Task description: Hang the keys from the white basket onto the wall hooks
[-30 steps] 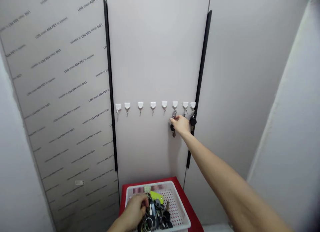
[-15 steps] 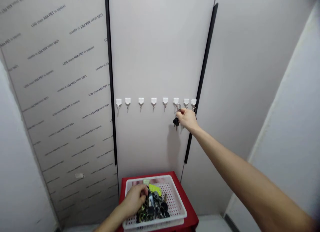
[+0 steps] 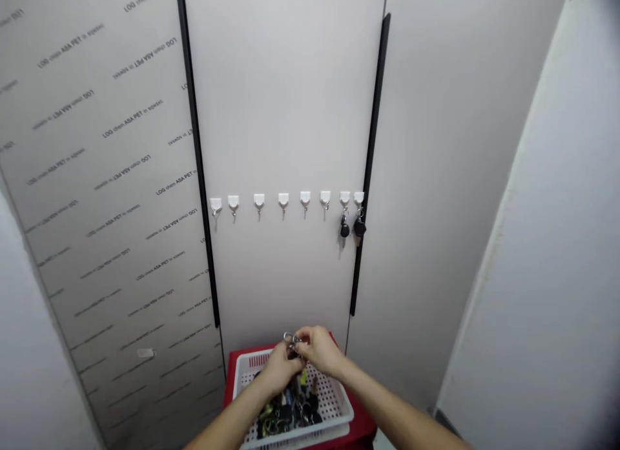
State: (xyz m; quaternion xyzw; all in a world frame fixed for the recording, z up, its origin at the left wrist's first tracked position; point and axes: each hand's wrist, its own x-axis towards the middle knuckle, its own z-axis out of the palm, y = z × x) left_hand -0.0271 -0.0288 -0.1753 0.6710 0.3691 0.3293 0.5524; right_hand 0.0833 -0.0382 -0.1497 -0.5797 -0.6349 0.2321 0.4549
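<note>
Above the far part of a white plastic basket point(image 3: 346, 406), my two hands meet around a small bunch of keys with metal rings point(image 3: 289, 337). My left hand point(image 3: 281, 367) is closed on the bunch from below. With bent fingers, my right hand point(image 3: 320, 348) pinches it from the right, near the rings. Fingers hide most of the bunch. Below them in the basket lies a heap of keys point(image 3: 285, 412) with black heads, rings and some yellow tags. Two black-headed key sets, one point(image 3: 344, 228) beside the other point(image 3: 359, 226), hang from the two rightmost wall hooks.
A row of several white adhesive hooks point(image 3: 283, 198) runs across the pale panel. Long black handles, one on the left point(image 3: 196, 146) and one on the right point(image 3: 372, 133), flank it. The basket stands on a red surface point(image 3: 362, 424). White walls close in on both sides.
My right hand has come down from the hooks to the basket and joined my left hand. The keys it held at the hooks are no longer there. My left hand has risen slightly, and the view has shifted.
</note>
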